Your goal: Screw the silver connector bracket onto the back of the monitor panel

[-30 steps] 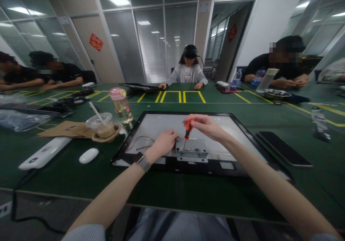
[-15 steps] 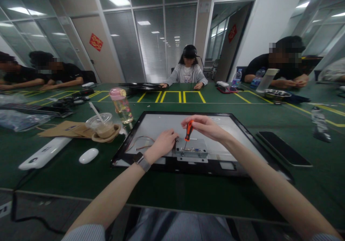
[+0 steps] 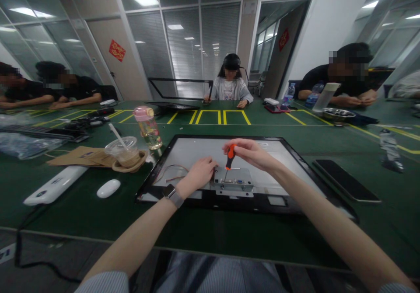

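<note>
In my right hand (image 3: 244, 148) is a screwdriver (image 3: 231, 156) with an orange and black handle, held near its top between curled fingers. Its shaft slants down to a grey metal box (image 3: 233, 178) with ports along its near side. The exact spot where the tip touches is too small to tell. My left hand (image 3: 201, 171), with a watch on the wrist, grips the box's left edge; its fingertips are partly hidden. Under both hands lies a flat display panel (image 3: 285, 151) with a black frame and a pale back. Thin cables (image 3: 170, 172) lie left of the box.
A phone (image 3: 346, 180) lies right of the panel. Leftward are a white mouse (image 3: 108, 188), a power strip (image 3: 54, 186), an iced drink cup (image 3: 123, 149) and a pink-lidded bottle (image 3: 147, 127). Across the green table a person (image 3: 229, 83) holds a black frame (image 3: 180, 81).
The person opposite has raised a black frame upright from the table. My hands and the screwdriver stay nearly in place, with the right hand shifted very slightly.
</note>
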A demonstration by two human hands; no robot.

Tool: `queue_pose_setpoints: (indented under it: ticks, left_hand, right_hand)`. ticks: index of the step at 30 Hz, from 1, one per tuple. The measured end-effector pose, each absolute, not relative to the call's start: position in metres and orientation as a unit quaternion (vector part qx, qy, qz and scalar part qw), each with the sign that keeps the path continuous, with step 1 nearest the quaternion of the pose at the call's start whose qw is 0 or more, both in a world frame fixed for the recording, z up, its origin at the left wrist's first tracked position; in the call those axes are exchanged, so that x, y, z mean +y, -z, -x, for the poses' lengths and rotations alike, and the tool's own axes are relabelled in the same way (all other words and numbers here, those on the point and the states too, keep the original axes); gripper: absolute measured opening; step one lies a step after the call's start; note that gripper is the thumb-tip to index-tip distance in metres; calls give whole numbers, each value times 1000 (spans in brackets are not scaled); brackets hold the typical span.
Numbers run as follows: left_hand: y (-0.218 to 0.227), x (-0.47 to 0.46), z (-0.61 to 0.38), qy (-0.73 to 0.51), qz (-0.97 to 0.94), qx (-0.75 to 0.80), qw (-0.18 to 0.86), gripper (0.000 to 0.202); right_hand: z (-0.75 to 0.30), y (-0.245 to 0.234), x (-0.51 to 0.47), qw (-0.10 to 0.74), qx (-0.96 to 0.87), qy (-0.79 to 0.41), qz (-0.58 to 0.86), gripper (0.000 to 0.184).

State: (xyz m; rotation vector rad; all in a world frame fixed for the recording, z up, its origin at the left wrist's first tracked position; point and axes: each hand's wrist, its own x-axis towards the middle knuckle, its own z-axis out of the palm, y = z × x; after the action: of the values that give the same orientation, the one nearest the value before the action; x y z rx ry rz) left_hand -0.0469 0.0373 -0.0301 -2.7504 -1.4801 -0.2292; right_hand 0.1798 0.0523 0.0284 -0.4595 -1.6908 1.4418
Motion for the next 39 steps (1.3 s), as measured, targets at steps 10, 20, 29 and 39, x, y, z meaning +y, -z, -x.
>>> queue_pose_setpoints:
  ticks: [10,20,29,39]
  left_hand:
    - [33,39,48,81,879,-470,4,33]
    - [32,37,48,86,880,-466,-5,32]
    - [33,38,48,84,880,-468,-2,33]
    - [34,39,48,85,879,-470,4,33]
  right_hand:
    - [-184,-35,52,403,-697,-566,175,35]
    - [-187,-46,45,354,-760,-518,172,30]
    - [-187,-45,46,380,-772,-462,215,34]
    - [-189,-55,41,357,-811,-407,222,37]
